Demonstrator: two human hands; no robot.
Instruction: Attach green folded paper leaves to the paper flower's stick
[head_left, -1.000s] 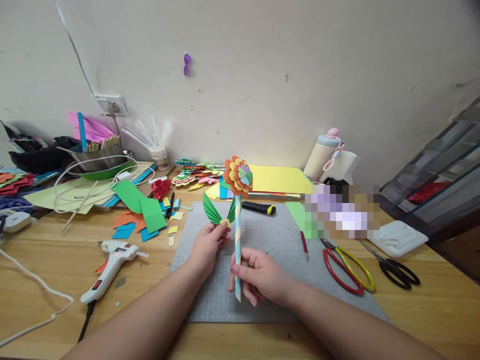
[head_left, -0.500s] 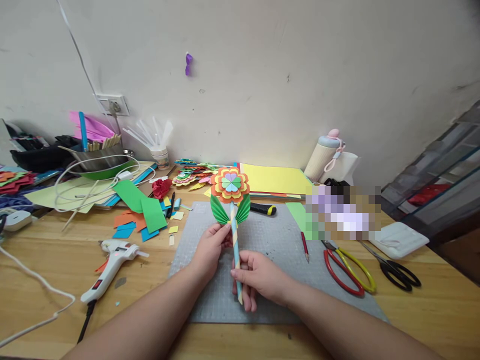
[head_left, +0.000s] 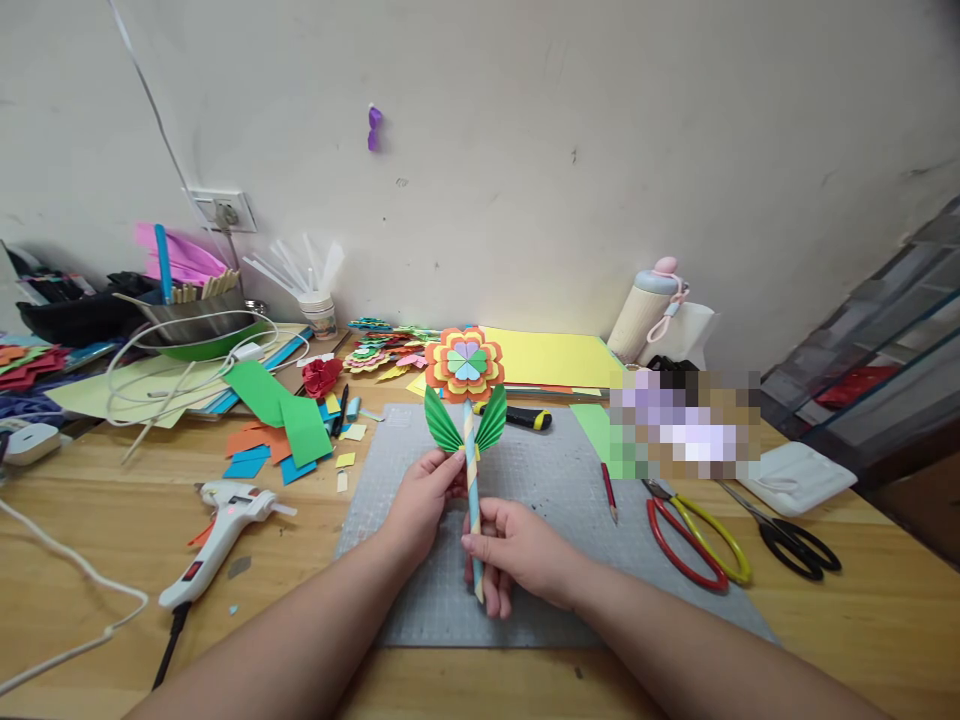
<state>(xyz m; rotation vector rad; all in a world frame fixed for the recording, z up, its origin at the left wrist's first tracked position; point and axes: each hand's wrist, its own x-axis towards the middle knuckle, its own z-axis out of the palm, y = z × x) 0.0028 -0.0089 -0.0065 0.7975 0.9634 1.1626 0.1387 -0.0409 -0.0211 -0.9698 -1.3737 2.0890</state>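
Note:
A paper flower [head_left: 466, 364] with layered orange and yellow petals and a multicoloured centre is held upright over the grey cutting mat [head_left: 547, 580]. Its stem [head_left: 472, 490] is a rolled tube striped in pale blue and cream, with two pleated green leaves [head_left: 491, 420] below the bloom. My left hand [head_left: 427, 500] pinches the stem just under the leaves, its fingertips partly hidden behind it. Lower down, my right hand [head_left: 517, 550] grips the stem near its bottom end, thumb in front and fingers behind.
A white glue gun [head_left: 221, 535] lies at left near paper scraps [head_left: 304, 430]. Behind the flower is a utility knife [head_left: 525, 417]. To the right are a red pencil [head_left: 609, 490], red-and-yellow-handled scissors [head_left: 697, 540], black scissors [head_left: 795, 545] and a bottle [head_left: 645, 310].
The flower has tipped slightly upright, its bloom and leaves now a little higher and further right. Both hands keep their hold on the stem.

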